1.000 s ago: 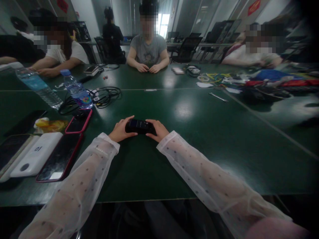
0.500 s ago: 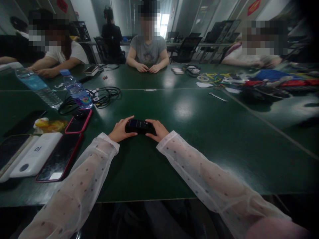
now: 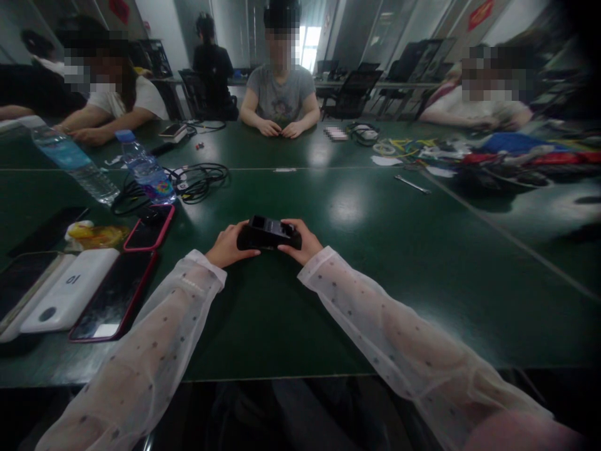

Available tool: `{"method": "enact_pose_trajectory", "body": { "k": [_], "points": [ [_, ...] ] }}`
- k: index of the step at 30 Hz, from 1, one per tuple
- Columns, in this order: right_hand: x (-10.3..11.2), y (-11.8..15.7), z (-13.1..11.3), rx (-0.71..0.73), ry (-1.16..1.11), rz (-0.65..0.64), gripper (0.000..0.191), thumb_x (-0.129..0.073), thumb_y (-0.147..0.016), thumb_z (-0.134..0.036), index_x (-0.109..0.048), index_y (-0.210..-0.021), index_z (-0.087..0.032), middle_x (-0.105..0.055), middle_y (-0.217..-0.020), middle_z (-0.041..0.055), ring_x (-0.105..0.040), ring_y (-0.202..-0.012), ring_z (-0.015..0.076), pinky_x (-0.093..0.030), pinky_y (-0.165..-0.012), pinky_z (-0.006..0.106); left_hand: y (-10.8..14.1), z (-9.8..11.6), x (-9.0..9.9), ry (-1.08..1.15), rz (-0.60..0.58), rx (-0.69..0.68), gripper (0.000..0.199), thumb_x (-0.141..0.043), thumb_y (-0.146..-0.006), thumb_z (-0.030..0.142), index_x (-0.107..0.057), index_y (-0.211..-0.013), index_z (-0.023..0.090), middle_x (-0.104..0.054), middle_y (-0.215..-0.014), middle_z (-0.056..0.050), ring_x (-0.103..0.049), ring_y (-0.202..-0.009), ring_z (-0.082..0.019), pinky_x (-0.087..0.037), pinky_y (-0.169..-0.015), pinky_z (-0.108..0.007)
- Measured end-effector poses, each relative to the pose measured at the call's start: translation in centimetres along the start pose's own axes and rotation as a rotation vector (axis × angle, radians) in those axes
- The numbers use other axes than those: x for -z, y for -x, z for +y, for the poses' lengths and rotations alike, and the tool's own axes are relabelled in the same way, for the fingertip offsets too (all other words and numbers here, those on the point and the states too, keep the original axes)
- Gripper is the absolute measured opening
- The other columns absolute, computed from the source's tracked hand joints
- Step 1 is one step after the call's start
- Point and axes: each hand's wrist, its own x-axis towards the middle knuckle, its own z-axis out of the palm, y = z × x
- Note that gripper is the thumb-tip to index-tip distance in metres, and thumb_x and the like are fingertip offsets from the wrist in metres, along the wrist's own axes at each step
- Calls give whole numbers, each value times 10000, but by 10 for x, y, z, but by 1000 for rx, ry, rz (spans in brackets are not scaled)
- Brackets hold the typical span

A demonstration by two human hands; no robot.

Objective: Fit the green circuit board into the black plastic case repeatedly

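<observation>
I have the black device (image 3: pixel 268 234) between both hands, out in front of me over the near part of the green bench (image 3: pixel 282 313). My left hand (image 3: pixel 228 246) grips its left end, fingers at the back and thumb along the near side; my right hand (image 3: pixel 306 242) closes round the other end in the same way. I can't tell whether its underside touches the bench. Over to my left, the pink-edged phone (image 3: pixel 149 228) lies with a small dark object (image 3: pixel 149 215) on it, just beside a yellow item (image 3: pixel 97 236) whose details are blurred. Nearer me, the white slab (image 3: pixel 70 289) lies between the red-edged phone (image 3: pixel 113 295) and the pale-edged phone (image 3: pixel 25 285). Beyond these, the large bottle (image 3: pixel 72 161) and the small bottle (image 3: pixel 146 169) appear tilted in my view, with coiled black cables (image 3: pixel 206 180) about the small one. Well apart, on my right, I see the wrench (image 3: pixel 412 185) lying flat, and farther right a jumbled pile (image 3: pixel 521 153) with blue and red pieces. Across from me a person in a grey shirt (image 3: pixel 280 94) sits with both hands on the bench.
</observation>
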Motion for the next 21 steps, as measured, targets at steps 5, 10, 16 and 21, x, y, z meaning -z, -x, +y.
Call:
{"method": "enact_pose_trajectory", "body": {
  "k": [5,10,16,21],
  "points": [
    [12,-7,2,24,-97,171,593,-657,-791,-370,-387,-1301,-236,-544,-1275,118,-574,-1154,273,-512,-919,428,1,3,3,5,-20,-49,827,-772,-695,453,-405,-1403,235,-598,-1264,-120,-539,-1168,-328,-423,-972,-510],
    [28,-14,28,-49,54,318,624,-656,-776,-389,-379,-1318,-251,-527,-1286,124,-575,-1119,298,-516,-891,469,3,9,7,18,-39,-22,804,-741,-735,455,-382,-1427,258,-564,-1329,-110,-526,-1197,-321,-401,-992,-518],
    [29,-15,54,-126,251,249,605,-653,-746,-279,-427,-1304,-221,-578,-1201,136,-574,-1062,321,-473,-915,537,3,8,7,27,-44,-18,785,-736,-746,445,-385,-1424,264,-574,-1307,-112,-517,-1213,-325,-397,-995,-524],
    [25,-14,53,-159,399,133,613,-636,-752,-238,-432,-1328,-182,-560,-1241,169,-528,-1138,373,-459,-919,591,3,7,7,23,-49,-1,782,-731,-752,449,-381,-1427,266,-569,-1297,-118,-525,-1202,-321,-396,-994,-525]
  ]
}}
